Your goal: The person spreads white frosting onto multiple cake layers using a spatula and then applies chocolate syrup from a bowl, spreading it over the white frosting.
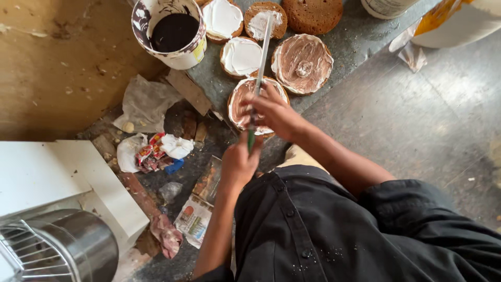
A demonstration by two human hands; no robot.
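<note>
Left hand (239, 164) fingers wrap the spatula (259, 73) handle – right hand (274, 112) fingers seemingly pinch its blade.

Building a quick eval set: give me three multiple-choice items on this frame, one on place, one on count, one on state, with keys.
1. Where is the tub of dark filling relative to the cake rounds?
A. To their left
B. To their right
C. Stacked on one

2. How many rounds are covered only in plain white cream?
A. One
B. Three
C. Five

3. What is the state of the left hand?
A. Open and empty
B. Closed on the green handle of the long spatula
C. Pressed flat on the tub

Key:
1 A, the tub sits at the counter's left end, beside the white rounds.
2 B, three white-topped rounds show; two others are brown-swirled, one is bare.
3 B, the fingers wrap the handle, while the right hand rests on the blade over the nearest round.
</note>
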